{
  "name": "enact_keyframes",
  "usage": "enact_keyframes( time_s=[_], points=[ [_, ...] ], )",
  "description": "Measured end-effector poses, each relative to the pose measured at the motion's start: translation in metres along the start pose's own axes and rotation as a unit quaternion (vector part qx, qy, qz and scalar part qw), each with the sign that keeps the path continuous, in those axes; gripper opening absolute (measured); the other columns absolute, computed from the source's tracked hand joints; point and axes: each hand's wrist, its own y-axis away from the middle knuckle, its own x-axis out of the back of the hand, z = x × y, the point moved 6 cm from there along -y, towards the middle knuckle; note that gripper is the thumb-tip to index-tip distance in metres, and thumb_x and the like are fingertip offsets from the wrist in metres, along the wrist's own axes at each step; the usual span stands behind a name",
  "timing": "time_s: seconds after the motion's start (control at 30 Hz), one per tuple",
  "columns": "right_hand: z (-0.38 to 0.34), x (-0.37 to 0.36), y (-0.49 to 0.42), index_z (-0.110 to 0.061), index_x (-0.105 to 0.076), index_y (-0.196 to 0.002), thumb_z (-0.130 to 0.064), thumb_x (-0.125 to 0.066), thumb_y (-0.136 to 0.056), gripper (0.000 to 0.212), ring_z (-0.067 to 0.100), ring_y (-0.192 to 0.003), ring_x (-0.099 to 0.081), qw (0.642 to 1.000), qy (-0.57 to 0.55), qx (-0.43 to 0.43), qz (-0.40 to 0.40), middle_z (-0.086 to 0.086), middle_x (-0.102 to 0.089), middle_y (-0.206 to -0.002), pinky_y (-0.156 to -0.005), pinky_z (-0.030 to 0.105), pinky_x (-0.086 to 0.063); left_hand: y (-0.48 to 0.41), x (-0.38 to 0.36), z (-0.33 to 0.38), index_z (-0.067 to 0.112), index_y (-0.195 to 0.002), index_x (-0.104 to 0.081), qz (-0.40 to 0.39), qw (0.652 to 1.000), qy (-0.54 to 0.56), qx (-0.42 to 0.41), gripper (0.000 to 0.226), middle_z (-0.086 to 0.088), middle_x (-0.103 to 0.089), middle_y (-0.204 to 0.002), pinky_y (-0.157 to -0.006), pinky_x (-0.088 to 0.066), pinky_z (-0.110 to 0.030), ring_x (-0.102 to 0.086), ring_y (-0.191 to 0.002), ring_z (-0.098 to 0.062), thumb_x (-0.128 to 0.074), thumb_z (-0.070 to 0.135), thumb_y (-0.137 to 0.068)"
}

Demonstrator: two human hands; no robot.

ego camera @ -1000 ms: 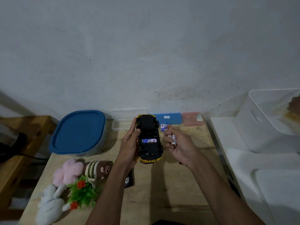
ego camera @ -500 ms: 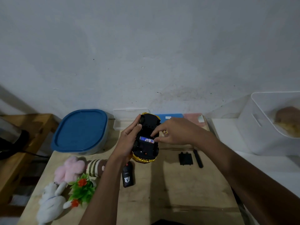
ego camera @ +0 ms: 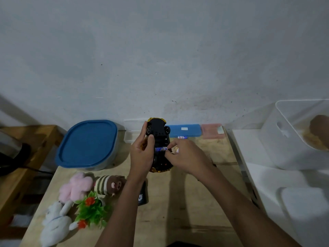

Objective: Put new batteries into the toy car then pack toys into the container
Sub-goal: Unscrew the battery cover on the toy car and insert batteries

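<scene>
Toy car upturned, L hand gripping, R hand pinching battery

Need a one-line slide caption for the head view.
Left hand holds the upturned black-and-yellow toy car while right hand fits a blue-and-white battery into it.

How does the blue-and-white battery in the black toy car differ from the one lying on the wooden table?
The car battery sits in the black toy car, pinched by the right hand; the table battery lies loose on the wooden table, untouched. Both are blue-and-white and lie crosswise.
</scene>
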Motion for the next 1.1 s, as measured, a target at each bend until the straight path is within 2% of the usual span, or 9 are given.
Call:
enact_keyframes(
  time_s=[0.07, 0.17, 0.23, 0.3, 0.4, 0.57, 0.77, 0.97, 1.1],
  points=[
    [0.0, -0.007, 0.005, -0.029, -0.064, -0.11, -0.041, -0.059, -0.087, 0.027, 0.011, -0.076, -0.064, 1.0, -0.015, -0.018, 0.01, -0.007, -0.064, -0.086, -0.066, 0.03, -0.053, 0.001, -0.001, 0.001, 0.048, -0.136, -0.042, 0.009, 1.0, -0.018, -0.019, 0.049, 0.001, -0.072, -0.099, -0.079, -0.057, -0.025, -0.066, -0.076, 0.003, -0.05, 0.013, -0.103],
    [0.001, -0.012, 0.008, -0.023, -0.061, -0.114, -0.038, -0.058, -0.088, 0.03, 0.012, -0.077, -0.065, 0.998, -0.042, -0.037, 0.022, -0.004, -0.065, -0.09, -0.062, 0.028, -0.052, 0.003, -0.003, 0.001, 0.052, -0.13, -0.044, 0.012, 0.999, -0.025, -0.036, 0.052, -0.002, -0.073, -0.1, -0.078, -0.057, -0.021, -0.066, -0.076, 0.004, -0.05, 0.009, -0.102],
    [0.003, -0.014, 0.01, -0.022, -0.061, -0.114, -0.036, -0.059, -0.088, 0.029, 0.011, -0.077, -0.064, 0.996, -0.061, -0.054, 0.021, -0.005, -0.063, -0.089, -0.058, 0.026, -0.049, 0.005, -0.003, 0.0, 0.047, -0.133, -0.044, 0.016, 0.999, -0.027, -0.043, 0.051, -0.005, -0.072, -0.102, -0.075, -0.054, -0.015, -0.065, -0.075, 0.007, -0.05, 0.007, -0.102],
    [0.004, -0.019, 0.011, -0.022, -0.062, -0.111, -0.035, -0.059, -0.089, 0.026, 0.009, -0.074, -0.063, 0.994, -0.086, -0.067, 0.014, -0.007, -0.063, -0.084, -0.06, 0.027, -0.053, 0.006, -0.005, -0.001, 0.039, -0.139, -0.042, 0.015, 0.998, -0.037, -0.05, 0.05, -0.008, -0.072, -0.105, -0.073, -0.053, -0.012, -0.065, -0.075, 0.008, -0.049, 0.006, -0.102],
    [0.005, -0.024, 0.013, -0.021, -0.063, -0.108, -0.034, -0.059, -0.089, 0.023, 0.01, -0.075, -0.065, 0.991, -0.107, -0.077, 0.021, -0.003, -0.068, -0.09, -0.065, 0.031, -0.057, 0.006, -0.005, -0.001, 0.042, -0.138, -0.041, 0.013, 0.997, -0.053, -0.059, 0.052, -0.009, -0.072, -0.106, -0.074, -0.054, -0.013, -0.065, -0.076, 0.008, -0.049, 0.006, -0.102],
    [0.008, -0.016, 0.02, -0.026, -0.06, -0.117, -0.039, -0.059, -0.09, 0.03, 0.008, -0.076, -0.063, 0.989, -0.089, -0.091, 0.075, -0.007, -0.065, -0.093, -0.053, 0.02, -0.045, 0.006, -0.006, 0.002, 0.051, -0.134, -0.04, 0.016, 0.996, -0.059, -0.067, 0.054, -0.007, -0.073, -0.106, -0.079, -0.057, -0.02, -0.068, -0.08, 0.002, -0.049, 0.008, -0.102],
    [0.01, -0.018, 0.02, -0.025, -0.061, -0.12, -0.039, -0.059, -0.09, 0.034, 0.007, -0.082, -0.062, 0.985, -0.119, -0.102, 0.071, -0.011, -0.057, -0.093, -0.064, 0.025, -0.052, 0.008, -0.007, 0.0, 0.051, -0.138, -0.04, 0.026, 0.994, -0.08, -0.074, 0.055, -0.002, -0.074, -0.11, -0.08, -0.057, -0.023, -0.069, -0.086, -0.009, -0.051, 0.011, -0.101],
    [0.016, -0.024, 0.018, -0.025, -0.06, -0.11, -0.04, -0.061, -0.088, 0.026, 0.008, -0.081, -0.064, 0.976, -0.17, -0.117, 0.069, -0.015, -0.057, -0.084, -0.067, 0.03, -0.055, 0.01, -0.01, 0.001, 0.047, -0.14, -0.038, 0.024, 0.992, -0.092, -0.085, 0.055, 0.01, -0.073, -0.102, -0.073, -0.055, -0.016, -0.067, -0.079, -0.004, -0.05, 0.011, -0.101],
    [0.024, -0.031, 0.015, -0.025, -0.06, -0.101, -0.04, -0.061, -0.087, 0.021, 0.009, -0.078, -0.067, 0.964, -0.224, -0.129, 0.055, -0.008, -0.066, -0.087, -0.073, 0.039, -0.059, 0.011, -0.011, -0.003, 0.045, -0.141, -0.039, 0.021, 0.993, -0.092, -0.078, 0.053, -0.001, -0.074, -0.103, -0.072, -0.052, -0.012, -0.065, -0.076, 0.001, -0.05, 0.011, -0.101]
  ],
)
